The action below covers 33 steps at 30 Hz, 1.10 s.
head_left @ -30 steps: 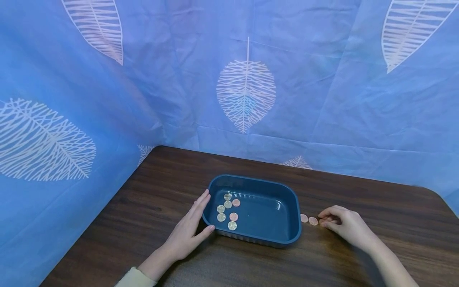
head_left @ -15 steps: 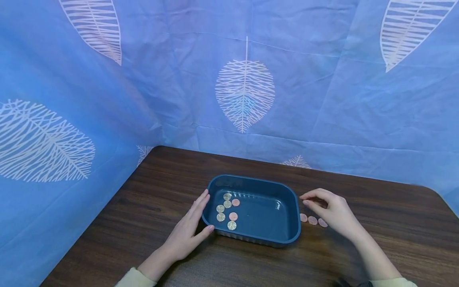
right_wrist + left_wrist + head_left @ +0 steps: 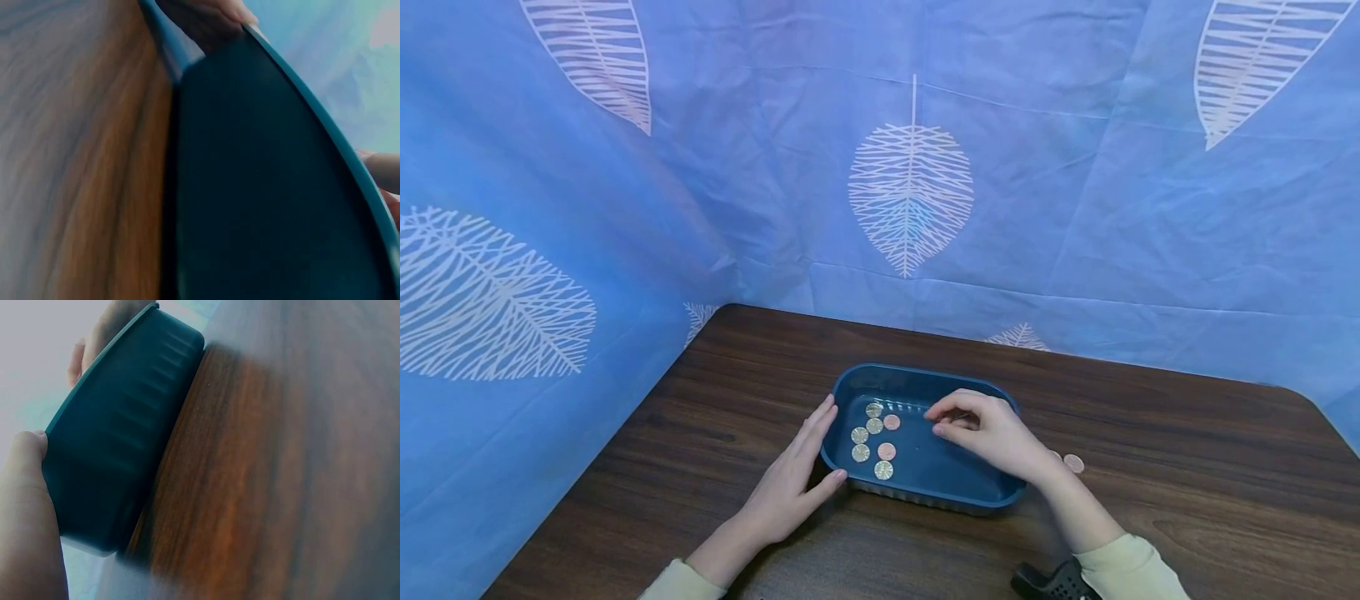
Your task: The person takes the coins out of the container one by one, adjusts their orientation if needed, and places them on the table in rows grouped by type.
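Note:
The blue rectangular tray (image 3: 925, 492) stands on the table, with several gold-coloured and copper-coloured coins on the left part of its floor, among them a gold coin (image 3: 883, 470) and a copper coin (image 3: 887, 451). My left hand (image 3: 782, 492) rests against the tray's left end, fingers straight; its thumb (image 3: 28, 456) touches the rim in the left wrist view. Over the middle of the tray is my right hand (image 3: 988, 429), fingers loosely bent, thumb and index tips apart; nothing shows between them. Those fingertips are to the right of the coins.
On the table right of the tray lies another copper coin (image 3: 1073, 463), with a second one partly covered by my right forearm. A black strapped device (image 3: 1056, 582) is at my right sleeve. Blue leaf-printed cloth (image 3: 1037, 208) hangs behind the brown wooden table (image 3: 760, 375).
My right hand has lifted off the row of copper coins, uncovering a third coin there, and moved left over the tray. My left hand and the coins in the tray have not moved.

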Available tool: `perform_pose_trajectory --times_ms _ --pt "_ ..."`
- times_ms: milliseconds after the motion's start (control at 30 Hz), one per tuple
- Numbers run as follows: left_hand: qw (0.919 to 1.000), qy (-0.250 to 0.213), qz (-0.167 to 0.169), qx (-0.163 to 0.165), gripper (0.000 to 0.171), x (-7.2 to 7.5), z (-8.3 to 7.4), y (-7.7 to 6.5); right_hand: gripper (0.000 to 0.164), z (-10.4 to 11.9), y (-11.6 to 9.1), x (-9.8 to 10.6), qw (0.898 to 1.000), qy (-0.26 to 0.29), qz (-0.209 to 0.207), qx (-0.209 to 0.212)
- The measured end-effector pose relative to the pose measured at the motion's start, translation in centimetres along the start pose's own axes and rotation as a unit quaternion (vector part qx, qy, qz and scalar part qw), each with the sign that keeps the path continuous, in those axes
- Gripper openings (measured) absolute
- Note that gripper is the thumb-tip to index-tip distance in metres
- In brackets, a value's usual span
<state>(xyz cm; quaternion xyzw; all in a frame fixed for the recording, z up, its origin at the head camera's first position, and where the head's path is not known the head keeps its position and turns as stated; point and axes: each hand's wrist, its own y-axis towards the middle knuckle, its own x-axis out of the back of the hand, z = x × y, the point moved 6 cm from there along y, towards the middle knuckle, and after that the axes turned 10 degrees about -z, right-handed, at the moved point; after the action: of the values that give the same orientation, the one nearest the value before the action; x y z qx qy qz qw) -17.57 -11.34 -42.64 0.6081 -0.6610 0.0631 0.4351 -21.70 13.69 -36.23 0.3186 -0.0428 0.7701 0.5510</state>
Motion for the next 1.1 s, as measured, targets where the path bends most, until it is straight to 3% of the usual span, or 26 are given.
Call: perform_pose_trajectory --times_ms 200,367,600,1100 --pt "1.0 -0.002 -0.001 -0.001 0.074 -0.1 0.0 0.0 0.019 0.9 1.4 -4.2 0.998 0.009 0.062 0.007" --pt "1.0 -0.001 -0.003 -0.009 0.075 -0.2 -0.1 0.1 0.02 0.7 1.5 -6.1 0.994 -0.022 0.109 0.016" --pt "1.0 -0.006 -0.002 -0.003 0.074 0.0 0.0 0.2 0.024 0.1 1.0 -7.1 0.985 -0.04 0.164 0.021" --pt "0.9999 -0.008 0.001 0.006 0.074 0.0 0.1 0.1 0.025 0.2 0.7 -7.9 0.975 -0.082 0.194 0.072"
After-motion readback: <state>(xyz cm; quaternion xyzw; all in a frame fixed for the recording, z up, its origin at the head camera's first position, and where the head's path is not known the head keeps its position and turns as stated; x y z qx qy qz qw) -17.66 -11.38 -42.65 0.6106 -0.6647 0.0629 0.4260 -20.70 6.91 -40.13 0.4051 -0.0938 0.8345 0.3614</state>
